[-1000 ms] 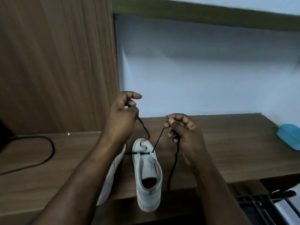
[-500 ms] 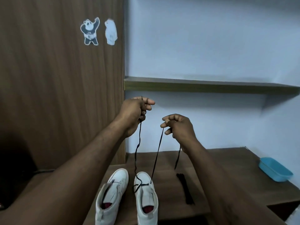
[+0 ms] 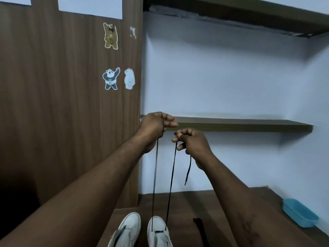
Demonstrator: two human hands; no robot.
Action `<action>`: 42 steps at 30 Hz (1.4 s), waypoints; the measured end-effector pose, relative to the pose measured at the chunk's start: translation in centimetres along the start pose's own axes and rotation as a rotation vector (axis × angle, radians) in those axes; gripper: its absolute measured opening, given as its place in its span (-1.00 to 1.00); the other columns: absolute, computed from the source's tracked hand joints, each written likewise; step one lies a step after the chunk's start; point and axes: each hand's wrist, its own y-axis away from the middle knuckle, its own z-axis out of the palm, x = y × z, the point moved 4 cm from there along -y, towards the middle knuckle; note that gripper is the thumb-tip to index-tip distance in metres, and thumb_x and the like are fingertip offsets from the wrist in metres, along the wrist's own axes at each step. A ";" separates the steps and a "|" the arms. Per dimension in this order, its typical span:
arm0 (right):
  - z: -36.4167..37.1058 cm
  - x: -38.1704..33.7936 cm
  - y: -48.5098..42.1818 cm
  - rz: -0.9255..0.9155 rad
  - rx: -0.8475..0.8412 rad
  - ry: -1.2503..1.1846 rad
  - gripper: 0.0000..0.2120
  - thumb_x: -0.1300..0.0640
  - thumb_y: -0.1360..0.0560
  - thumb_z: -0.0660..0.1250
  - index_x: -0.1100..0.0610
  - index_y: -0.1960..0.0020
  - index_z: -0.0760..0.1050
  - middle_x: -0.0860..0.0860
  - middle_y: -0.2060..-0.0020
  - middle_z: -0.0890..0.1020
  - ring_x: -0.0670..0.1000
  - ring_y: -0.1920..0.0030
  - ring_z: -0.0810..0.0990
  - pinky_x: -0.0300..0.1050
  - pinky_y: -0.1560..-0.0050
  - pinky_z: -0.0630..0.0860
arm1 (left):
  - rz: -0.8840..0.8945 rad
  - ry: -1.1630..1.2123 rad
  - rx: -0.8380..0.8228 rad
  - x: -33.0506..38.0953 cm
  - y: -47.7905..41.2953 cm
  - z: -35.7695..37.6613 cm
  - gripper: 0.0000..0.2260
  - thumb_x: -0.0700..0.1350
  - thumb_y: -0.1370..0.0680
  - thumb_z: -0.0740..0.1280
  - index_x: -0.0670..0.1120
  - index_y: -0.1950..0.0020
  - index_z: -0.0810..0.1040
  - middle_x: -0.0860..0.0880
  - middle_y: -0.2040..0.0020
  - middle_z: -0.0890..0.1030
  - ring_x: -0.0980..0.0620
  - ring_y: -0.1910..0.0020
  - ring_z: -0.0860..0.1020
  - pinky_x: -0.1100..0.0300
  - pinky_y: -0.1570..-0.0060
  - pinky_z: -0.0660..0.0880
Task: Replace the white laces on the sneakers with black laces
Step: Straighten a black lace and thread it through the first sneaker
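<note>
1. Your left hand (image 3: 154,128) curls round one strand of the lace (image 3: 171,175); your right hand (image 3: 195,142) pinches the other. Both are raised high, likely to even the ends.
2. The lace threads the toe eyelets of the right sneaker (image 3: 157,231) on the near table (image 3: 222,211).

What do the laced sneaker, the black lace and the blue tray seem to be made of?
Laced sneaker: smooth white leather or synthetic, matte, judging by its even toe. Black lace: probably woven textile; thin, its free end hangs limp. Blue tray: likely moulded plastic, by its uniform colour and rounded rim.
</note>
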 end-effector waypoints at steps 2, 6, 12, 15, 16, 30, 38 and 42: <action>-0.1 -0.8 0.0 0.003 -0.015 -0.005 -0.88 0.10 -0.62 0.34 0.08 -0.03 0.65 -0.01 0.14 0.76 -0.05 0.36 0.61 -0.24 0.33 0.39 | -0.013 -0.034 -0.003 -0.1 0.2 -0.2 -0.63 -0.41 -0.54 0.03 -0.18 -0.01 0.60 -0.10 0.15 0.76 0.10 0.38 0.40 0.22 0.37 0.28; -0.7 -2.8 0.3 -0.028 -0.051 -0.071 -0.89 0.11 -0.61 0.37 0.11 -0.03 0.65 0.02 0.11 0.76 -0.05 0.36 0.60 -0.19 0.34 0.33 | 0.022 0.064 0.038 0.6 0.6 -0.6 -0.64 -0.42 -0.50 0.05 -0.20 0.01 0.61 -0.08 0.16 0.73 0.07 0.34 0.39 0.22 0.39 0.27; 0.1 -3.9 1.4 -0.074 -0.138 0.109 -0.94 0.18 -0.56 0.43 0.15 0.07 0.66 0.01 0.12 0.75 -0.10 0.39 0.60 -0.39 0.45 0.41 | 0.064 0.280 0.035 2.0 0.7 -0.6 -0.72 -0.30 -0.51 0.14 -0.14 0.07 0.65 0.00 0.21 0.41 0.11 0.39 0.25 0.24 0.44 0.21; 1.5 -3.6 2.1 -0.065 -0.228 0.210 -0.94 0.17 -0.53 0.48 0.17 0.07 0.68 -0.04 0.09 0.76 -0.09 0.36 0.65 -0.37 0.36 0.50 | 0.115 0.346 0.038 3.8 0.4 -0.7 -0.71 -0.29 -0.55 0.12 -0.14 0.04 0.65 0.03 0.22 0.36 0.12 0.42 0.23 0.25 0.44 0.18; 2.0 -3.6 2.2 -0.071 -0.241 0.222 -0.91 0.14 -0.52 0.50 0.16 0.06 0.68 -0.03 0.10 0.75 -0.07 0.35 0.66 -0.35 0.31 0.53 | 0.131 0.367 0.038 4.5 0.2 -0.7 -0.71 -0.28 -0.55 0.12 -0.14 0.04 0.64 0.03 0.22 0.35 0.12 0.42 0.22 0.25 0.44 0.17; 3.3 -4.2 1.9 -0.127 0.029 0.397 -0.68 0.02 -0.50 0.50 0.01 0.41 0.57 -0.02 0.33 0.71 -0.01 0.41 0.69 -0.12 0.23 0.59 | 0.186 0.230 -0.027 6.0 0.5 -0.3 -0.65 -0.37 -0.47 0.11 -0.08 0.05 0.65 0.06 0.21 0.47 0.13 0.30 0.32 0.22 0.33 0.21; 2.7 -3.9 1.9 -0.070 0.153 0.428 -0.73 -0.03 -0.49 0.49 0.07 0.32 0.63 -0.02 0.36 0.69 0.06 0.28 0.71 0.05 0.10 0.69 | 0.154 -0.417 0.072 1.2 1.8 -2.4 -0.67 -0.39 -0.54 0.17 -0.08 -0.18 0.52 -0.06 -0.04 0.52 0.01 0.07 0.47 0.07 0.11 0.48; 3.0 -4.2 1.9 -0.050 0.172 0.454 -0.81 0.04 -0.46 0.44 0.05 0.31 0.65 -0.05 0.40 0.68 0.02 0.29 0.69 0.00 0.17 0.67 | -0.042 -0.468 -0.045 -2.9 3.1 -2.4 -0.79 -0.29 -0.56 0.38 -0.14 -0.18 0.53 -0.13 0.04 0.62 -0.01 0.17 0.55 0.11 0.18 0.48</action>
